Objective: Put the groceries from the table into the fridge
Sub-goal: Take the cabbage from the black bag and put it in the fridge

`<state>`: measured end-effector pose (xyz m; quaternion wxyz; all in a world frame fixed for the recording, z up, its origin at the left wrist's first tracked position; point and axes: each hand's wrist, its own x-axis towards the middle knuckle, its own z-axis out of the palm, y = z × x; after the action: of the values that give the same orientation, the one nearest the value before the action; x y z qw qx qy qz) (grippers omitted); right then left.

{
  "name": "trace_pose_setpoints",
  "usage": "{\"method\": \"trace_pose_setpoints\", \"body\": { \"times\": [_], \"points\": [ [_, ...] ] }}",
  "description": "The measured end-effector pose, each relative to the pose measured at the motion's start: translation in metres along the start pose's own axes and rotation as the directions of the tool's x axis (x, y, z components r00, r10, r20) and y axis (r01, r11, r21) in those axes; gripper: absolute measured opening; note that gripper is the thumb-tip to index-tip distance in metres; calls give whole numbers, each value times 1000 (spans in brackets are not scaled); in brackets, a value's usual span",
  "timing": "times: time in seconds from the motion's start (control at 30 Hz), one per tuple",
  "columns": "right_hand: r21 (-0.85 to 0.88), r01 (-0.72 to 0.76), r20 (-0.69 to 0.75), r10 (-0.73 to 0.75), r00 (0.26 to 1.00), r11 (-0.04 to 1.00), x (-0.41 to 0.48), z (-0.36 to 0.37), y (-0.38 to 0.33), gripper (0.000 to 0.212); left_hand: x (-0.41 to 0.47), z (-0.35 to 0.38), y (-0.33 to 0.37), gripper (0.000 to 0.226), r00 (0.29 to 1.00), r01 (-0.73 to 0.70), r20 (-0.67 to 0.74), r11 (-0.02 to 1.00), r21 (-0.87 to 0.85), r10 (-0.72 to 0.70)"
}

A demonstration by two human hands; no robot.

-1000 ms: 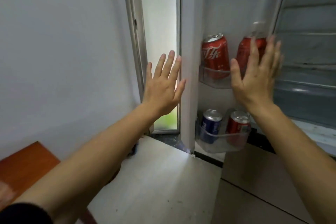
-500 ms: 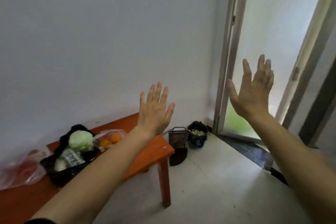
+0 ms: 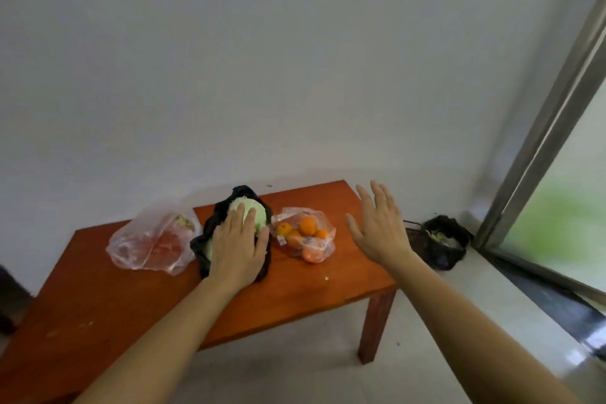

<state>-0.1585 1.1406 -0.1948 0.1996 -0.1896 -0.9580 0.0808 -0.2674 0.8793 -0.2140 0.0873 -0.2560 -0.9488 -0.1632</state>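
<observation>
My view has swung away from the fridge door and its cans, and the low orange-brown wooden table (image 3: 98,305) now sits in front of me. My left hand (image 3: 237,246), raised in the air half a second ago, now lies with straight fingers over the pale green round cabbage (image 3: 254,211) in the crumpled black plastic bag (image 3: 210,234). Motion blur hides whether the palm presses or only hovers. My right hand (image 3: 377,229) is spread wide, holds nothing and hangs above the table's right end. I judge that the next fetch begins here, with three bundles not yet moved. The cabbage bag stands between the clear plastic bag of red produce (image 3: 151,244), which it touches, and the clear plastic bag of oranges (image 3: 306,236) just beside it. The wall closes the far edge. Bare wood on my side gives room to draw the bag toward me. A black floor bag (image 3: 446,241) sits near the metal door frame (image 3: 541,128), off the table's right end.
</observation>
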Motion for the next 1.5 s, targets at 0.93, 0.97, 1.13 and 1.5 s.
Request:
{"method": "trace_pose_setpoints", "body": {
  "times": [0.93,0.97,1.13,1.5],
  "points": [
    [551,-345,639,-118,760,760,291,300,-148,42,260,162,-191,40,737,666,518,593,-453,-434],
    [546,-371,645,-94,758,751,295,307,-152,43,269,169,-198,39,733,669,534,588,-455,-420],
    [506,-444,691,-39,722,740,319,350,-176,43,301,202,-223,38,734,670,557,548,-501,-389],
    [349,-651,786,168,595,674,337,410,-183,69,317,247,-257,55,629,761,691,465,-453,-356]
  ]
}}
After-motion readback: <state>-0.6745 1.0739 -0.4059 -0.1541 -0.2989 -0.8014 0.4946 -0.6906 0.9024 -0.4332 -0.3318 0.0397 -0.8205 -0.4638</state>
